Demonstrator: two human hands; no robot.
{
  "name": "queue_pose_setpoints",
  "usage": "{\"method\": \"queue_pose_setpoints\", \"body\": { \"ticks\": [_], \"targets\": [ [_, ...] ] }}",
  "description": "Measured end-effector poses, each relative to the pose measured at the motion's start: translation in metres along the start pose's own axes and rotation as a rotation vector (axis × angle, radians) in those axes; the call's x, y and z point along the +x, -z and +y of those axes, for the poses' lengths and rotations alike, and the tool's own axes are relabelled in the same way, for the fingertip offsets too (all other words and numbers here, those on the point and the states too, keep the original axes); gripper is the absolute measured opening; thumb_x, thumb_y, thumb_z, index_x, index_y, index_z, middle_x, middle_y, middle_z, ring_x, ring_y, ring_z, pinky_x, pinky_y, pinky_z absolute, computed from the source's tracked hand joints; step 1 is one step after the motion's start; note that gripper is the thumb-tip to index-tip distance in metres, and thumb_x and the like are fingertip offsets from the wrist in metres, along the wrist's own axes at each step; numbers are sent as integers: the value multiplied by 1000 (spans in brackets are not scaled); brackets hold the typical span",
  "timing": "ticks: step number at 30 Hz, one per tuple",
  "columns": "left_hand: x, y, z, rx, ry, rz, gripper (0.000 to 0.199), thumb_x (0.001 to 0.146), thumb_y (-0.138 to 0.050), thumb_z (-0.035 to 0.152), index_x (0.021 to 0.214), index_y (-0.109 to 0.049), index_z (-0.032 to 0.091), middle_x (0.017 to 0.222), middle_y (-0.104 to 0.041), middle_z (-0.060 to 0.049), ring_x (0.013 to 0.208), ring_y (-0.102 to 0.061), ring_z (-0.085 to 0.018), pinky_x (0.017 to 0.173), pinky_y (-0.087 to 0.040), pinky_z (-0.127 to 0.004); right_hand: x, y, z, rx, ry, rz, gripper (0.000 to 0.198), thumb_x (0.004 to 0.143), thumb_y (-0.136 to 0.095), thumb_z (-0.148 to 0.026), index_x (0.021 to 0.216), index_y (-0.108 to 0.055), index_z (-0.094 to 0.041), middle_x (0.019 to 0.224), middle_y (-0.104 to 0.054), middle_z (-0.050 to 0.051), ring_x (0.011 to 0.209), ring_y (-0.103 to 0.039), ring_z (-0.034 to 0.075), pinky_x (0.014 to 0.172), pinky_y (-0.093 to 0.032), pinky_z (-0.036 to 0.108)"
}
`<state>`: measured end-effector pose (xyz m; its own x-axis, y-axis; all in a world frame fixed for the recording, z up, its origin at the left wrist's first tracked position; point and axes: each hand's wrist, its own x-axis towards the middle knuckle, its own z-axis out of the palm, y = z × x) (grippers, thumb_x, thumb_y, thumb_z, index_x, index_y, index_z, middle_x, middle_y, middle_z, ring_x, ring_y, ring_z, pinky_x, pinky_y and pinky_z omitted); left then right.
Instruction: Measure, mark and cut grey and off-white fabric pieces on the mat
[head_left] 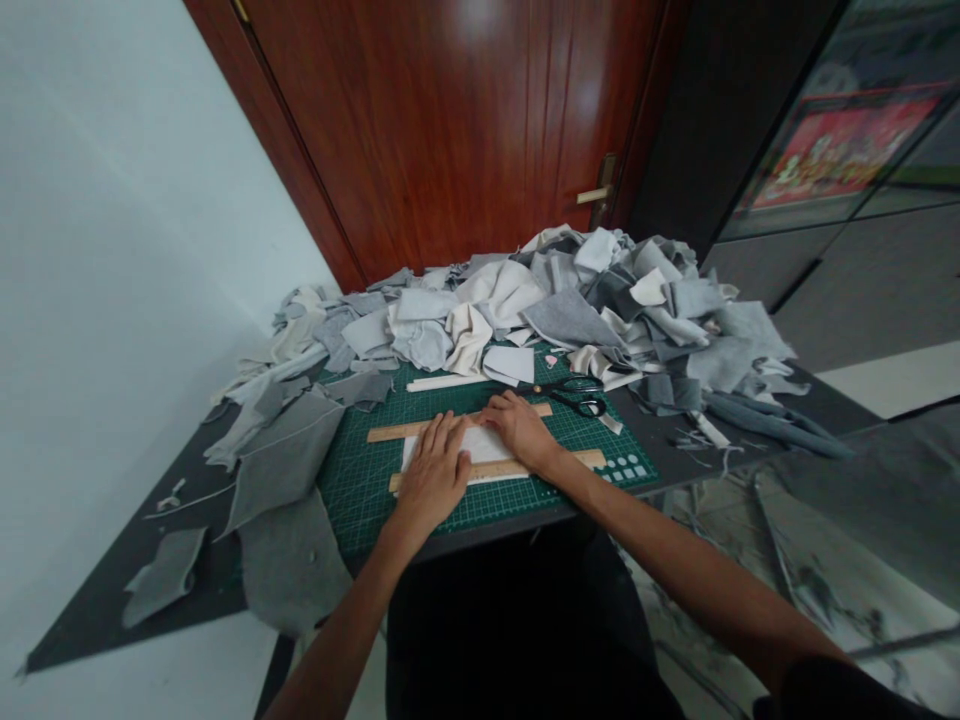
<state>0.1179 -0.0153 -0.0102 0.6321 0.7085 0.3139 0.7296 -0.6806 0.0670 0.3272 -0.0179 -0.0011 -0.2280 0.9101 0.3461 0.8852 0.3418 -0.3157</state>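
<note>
My left hand (435, 475) lies flat with its fingers stretched out across a white piece of fabric (486, 446) and over the two wooden rulers. The far wooden ruler (387, 433) runs along the fabric's upper edge, and the near wooden ruler (589, 459) crosses its lower part. At the far ruler, my right hand (523, 432) has its fingers bent and pressed together on the wood; its fingertips are partly hidden. Underneath lies a green cutting mat (360, 500). Black-handled scissors (585, 405) rest just beyond my right hand.
A large heap of grey and cream fabric scraps (570, 315) spreads along the back of the dark table (214, 560). Grey cloth pieces (289, 555) hang over the front edge at left. A white strip (446, 383) lies behind the far ruler. A wooden door (450, 130) stands behind.
</note>
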Motion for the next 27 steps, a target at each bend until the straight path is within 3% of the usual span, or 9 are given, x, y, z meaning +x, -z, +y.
{"method": "queue_pose_setpoints", "body": {
  "ticks": [8,27],
  "targets": [
    [-6,0,5,39,36,-12,54,106,-35,27,158,-42,14,164,-42,-14,156,-31,-30,128,-28,-52,0,-1,3,5,30,11,25,104,-54,-18,108,-79,-22,99,-68,6,99,-51,22,88,-39,33],
    [-12,2,15,44,96,-40,57,103,-38,25,160,-39,19,168,-34,-11,158,-27,-29,128,-25,-55,-5,2,-4,-2,14,1,24,106,-53,-23,110,-76,-21,105,-69,8,103,-53,24,90,-39,35]
  ]
}}
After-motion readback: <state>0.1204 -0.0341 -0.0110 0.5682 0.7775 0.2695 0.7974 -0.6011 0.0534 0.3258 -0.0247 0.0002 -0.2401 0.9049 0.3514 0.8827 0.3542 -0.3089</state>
